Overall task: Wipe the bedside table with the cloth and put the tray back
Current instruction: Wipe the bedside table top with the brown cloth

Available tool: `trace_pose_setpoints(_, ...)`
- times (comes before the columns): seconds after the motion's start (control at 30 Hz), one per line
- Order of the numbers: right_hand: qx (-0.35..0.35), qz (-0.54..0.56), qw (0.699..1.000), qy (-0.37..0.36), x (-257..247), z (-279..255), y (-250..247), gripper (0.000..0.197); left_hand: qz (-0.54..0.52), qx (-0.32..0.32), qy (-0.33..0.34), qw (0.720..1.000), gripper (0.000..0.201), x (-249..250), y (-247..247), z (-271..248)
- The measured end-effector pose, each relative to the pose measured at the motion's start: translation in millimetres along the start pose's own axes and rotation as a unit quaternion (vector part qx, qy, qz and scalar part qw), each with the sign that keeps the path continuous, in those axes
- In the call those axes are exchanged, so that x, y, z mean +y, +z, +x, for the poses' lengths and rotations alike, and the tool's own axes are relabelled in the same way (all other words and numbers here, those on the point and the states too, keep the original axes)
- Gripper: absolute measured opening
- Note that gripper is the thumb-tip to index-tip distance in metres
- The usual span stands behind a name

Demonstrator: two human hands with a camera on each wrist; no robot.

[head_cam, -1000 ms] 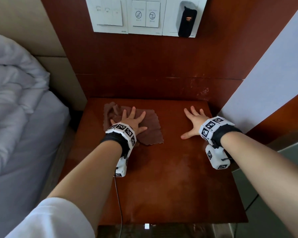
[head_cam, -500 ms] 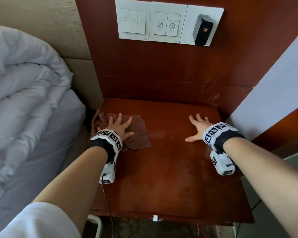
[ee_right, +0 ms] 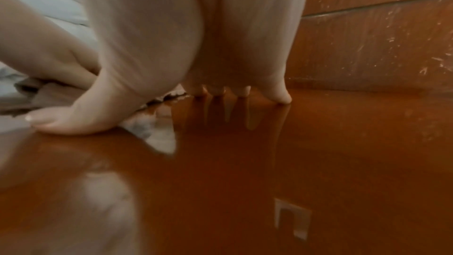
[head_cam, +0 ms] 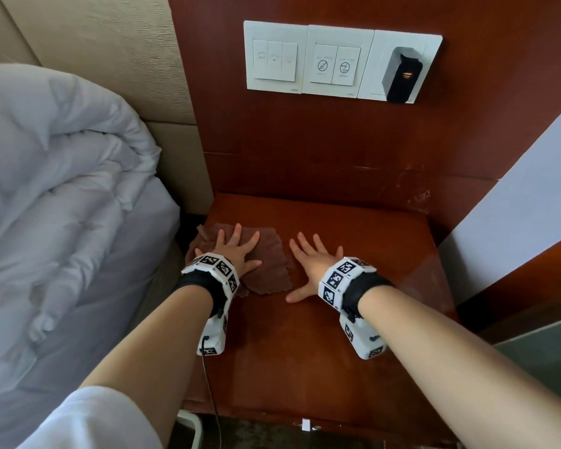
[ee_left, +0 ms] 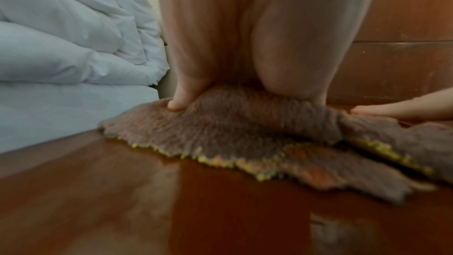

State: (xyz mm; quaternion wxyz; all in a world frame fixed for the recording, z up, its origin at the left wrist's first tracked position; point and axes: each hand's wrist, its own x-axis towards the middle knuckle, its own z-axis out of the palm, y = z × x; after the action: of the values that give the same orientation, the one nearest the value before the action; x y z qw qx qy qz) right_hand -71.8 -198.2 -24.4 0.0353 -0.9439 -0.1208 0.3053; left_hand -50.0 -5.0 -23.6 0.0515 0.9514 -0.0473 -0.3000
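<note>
A brown fuzzy cloth (head_cam: 269, 270) lies flat near the left edge of the reddish wooden bedside table (head_cam: 337, 351). My left hand (head_cam: 237, 251) presses on it, palm down and fingers spread. In the left wrist view the palm (ee_left: 245, 46) bears on the cloth (ee_left: 232, 133). My right hand (head_cam: 311, 264) lies flat on the bare wood just right of the cloth, fingers straight, its thumb at the cloth's right edge. In the right wrist view its fingertips (ee_right: 282, 98) touch the glossy top. No tray is in view.
A bed with a white duvet (head_cam: 62, 189) stands close against the table's left side. Behind the table a wooden panel carries a switch plate (head_cam: 305, 59) and a black plug-in unit (head_cam: 402, 76). A pale wall (head_cam: 515, 205) closes the right side.
My left hand has slid the cloth leftward toward the bed side. My right hand has moved left across the wood and now lies next to the cloth.
</note>
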Motion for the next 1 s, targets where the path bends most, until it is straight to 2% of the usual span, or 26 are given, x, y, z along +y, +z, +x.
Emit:
trace_pose_setpoints(0.2, 0.011, 0.007, 1.000, -0.008, 4, -1, -1, 0.123, -0.015, 0.009, -0.017, 1.000, 0.065, 7, -5, 8)
trace_pose_setpoints(0.6, 0.031, 0.014, 0.999, -0.005, 9, -1, 2, 0.119, -0.003, 0.006, 0.000, 1.000, 0.069, 13, -21, 33)
trace_pose_setpoints(0.7, 0.018, 0.018, 1.000, 0.005, 7, -6, -1, 0.116, -0.025, 0.012, 0.034, 0.999, 0.074, 3, -21, 24)
trace_pose_setpoints(0.77, 0.017, 0.028, 0.999, 0.022, 2, -7, -9, 0.108, -0.063, 0.055, 0.045, 0.996, 0.075, -9, -19, 12)
trace_pose_setpoints(0.87, 0.059, 0.027, 0.997, 0.045, -19, -3, -23, 0.091, -0.096, 0.110, 0.029, 0.989, 0.075, -36, -15, -4)
trace_pose_setpoints(1.0, 0.106, 0.042, 0.993, -0.025, -77, 16, -29, 0.077, -0.112, 0.113, -0.022, 0.987, 0.074, -85, -7, -25)
